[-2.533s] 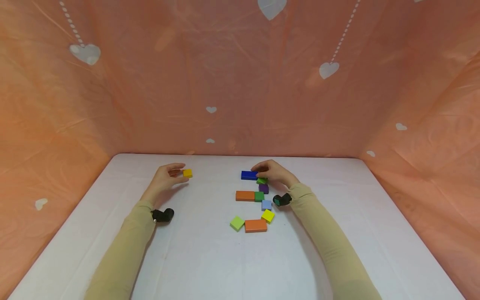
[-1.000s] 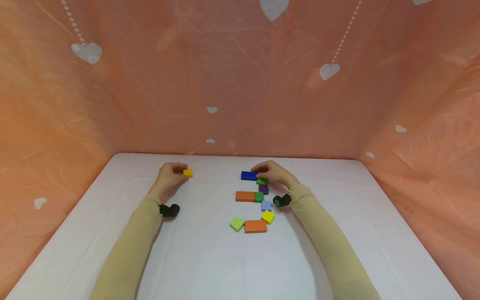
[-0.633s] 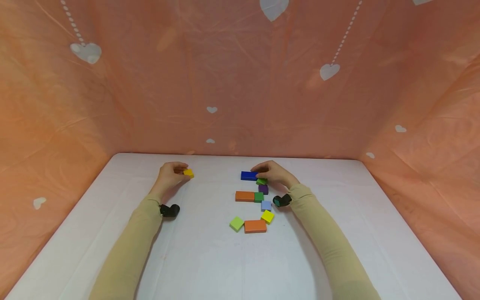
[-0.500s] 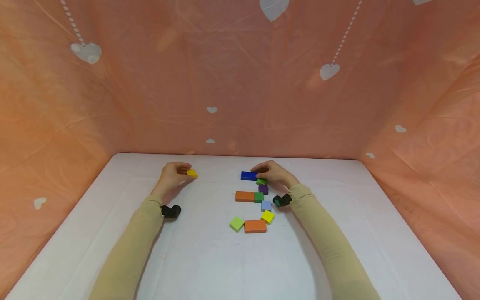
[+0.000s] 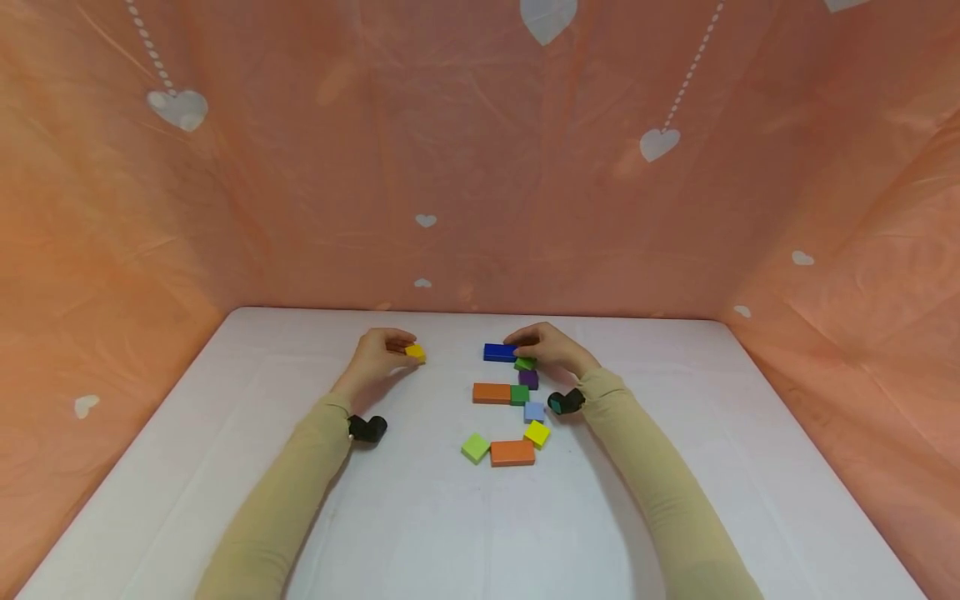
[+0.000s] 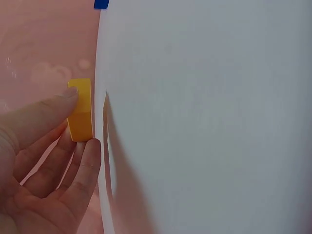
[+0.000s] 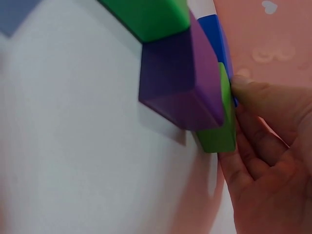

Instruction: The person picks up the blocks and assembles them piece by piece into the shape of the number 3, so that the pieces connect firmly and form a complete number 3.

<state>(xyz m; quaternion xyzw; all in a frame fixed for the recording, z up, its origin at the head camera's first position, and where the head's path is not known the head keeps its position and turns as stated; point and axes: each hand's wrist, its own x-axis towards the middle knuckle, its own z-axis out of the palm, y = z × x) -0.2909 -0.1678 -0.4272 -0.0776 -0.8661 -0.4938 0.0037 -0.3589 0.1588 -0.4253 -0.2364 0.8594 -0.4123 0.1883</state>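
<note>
Head view: on the white worktop (image 5: 225,467) a small yellow block (image 5: 416,352) is pinched between thumb and fingertips of the left hand (image 5: 381,357), held just above the surface and well left of the other blocks. Further right, a dark blue block (image 5: 499,352), orange block (image 5: 491,392) and purple block (image 5: 528,377) are laid in a cluster. At its far end a green block (image 5: 524,363), touching the purple one, is gripped by the curled fingers of the right hand (image 5: 547,348).

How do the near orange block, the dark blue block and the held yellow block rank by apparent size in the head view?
1. near orange block
2. dark blue block, partly hidden and farther, so unsure
3. yellow block
</note>
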